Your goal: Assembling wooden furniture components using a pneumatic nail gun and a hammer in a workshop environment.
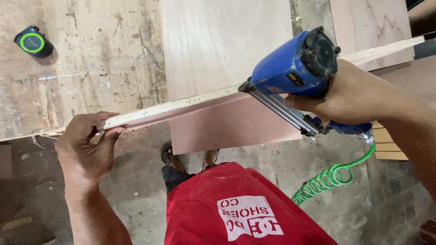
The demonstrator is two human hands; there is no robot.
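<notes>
My left hand point(86, 145) grips the near left end of a thin plywood panel point(181, 106) held on edge, its pale edge dotted with small marks and running up to the right. My right hand point(352, 97) is closed around a blue pneumatic nail gun point(295, 68), whose nose presses against the panel's top edge near the middle. A green coiled air hose point(329, 178) hangs from the gun's handle.
A worn wooden workbench point(91, 68) lies behind the panel, with a black and green tape measure point(32, 42) at its far left. Plywood sheets point(227, 41) rest on it. Below are the concrete floor, my red shirt and sandalled feet.
</notes>
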